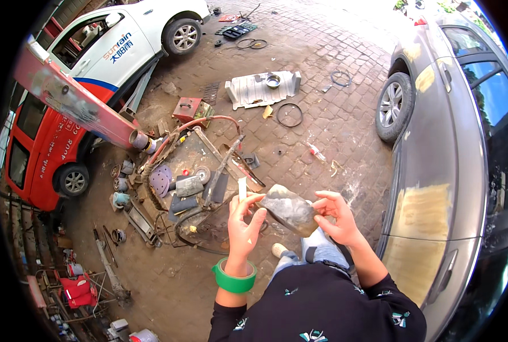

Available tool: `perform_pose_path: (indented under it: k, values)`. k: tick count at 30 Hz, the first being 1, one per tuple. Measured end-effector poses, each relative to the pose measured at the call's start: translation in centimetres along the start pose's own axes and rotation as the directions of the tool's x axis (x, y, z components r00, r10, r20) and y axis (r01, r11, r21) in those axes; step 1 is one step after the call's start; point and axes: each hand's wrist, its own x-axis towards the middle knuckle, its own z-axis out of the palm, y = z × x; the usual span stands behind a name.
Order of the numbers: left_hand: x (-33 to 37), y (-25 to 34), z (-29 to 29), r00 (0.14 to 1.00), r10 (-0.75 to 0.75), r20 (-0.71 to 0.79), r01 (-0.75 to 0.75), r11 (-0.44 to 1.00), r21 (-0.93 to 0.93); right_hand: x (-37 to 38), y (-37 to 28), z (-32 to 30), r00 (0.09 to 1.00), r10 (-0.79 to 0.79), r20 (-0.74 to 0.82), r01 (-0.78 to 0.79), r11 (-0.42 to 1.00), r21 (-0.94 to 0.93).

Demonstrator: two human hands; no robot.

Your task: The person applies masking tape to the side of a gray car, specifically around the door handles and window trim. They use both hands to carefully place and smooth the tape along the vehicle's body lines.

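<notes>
My left hand point(245, 223) and my right hand point(335, 216) hold a dark, bent sheet point(291, 208) between them, one at each end. Its upper face is smeared pale grey and looks like worn sandpaper, though I cannot be sure. The fingers of both hands are closed on its edges. A pale narrow strip point(242, 187) sticks up beside my left fingers; whether I grip it is unclear. Around my left wrist hangs a roll of green tape point(234, 276). To my right stands a grey car point(436, 142) with sanded, yellowish filler patches point(422, 211) on its doors.
Left of my hands a low cart point(208, 149) carries purple sanding discs point(161, 180), a sanding block and hoses. Beyond lie a grey metal tank point(263, 90), a red toolbox point(192, 108) and a black ring point(289, 115). A red post point(74, 102) stands before a white pickup point(108, 48).
</notes>
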Motion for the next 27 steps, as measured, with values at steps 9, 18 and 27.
perform_pose_path:
  k: [9,18,27]
  values:
    - [11.4,1.2,12.7,0.938,-0.242,0.250,0.330,0.845,-0.422,5.9,1.3,-14.0,0.913,0.394,-0.107,-0.293,0.813,0.503]
    - [21.6,3.0,21.8,0.953,-0.105,0.285,0.155,0.975,-0.159,15.2,-0.9,-23.9,0.980,-0.019,-0.196,-0.029,0.971,-0.239]
    - [26.1,4.5,23.2,0.937,-0.041,0.347,0.016,0.997,0.076,24.7,-4.5,-24.5,0.968,-0.158,0.197,0.239,0.825,-0.513]
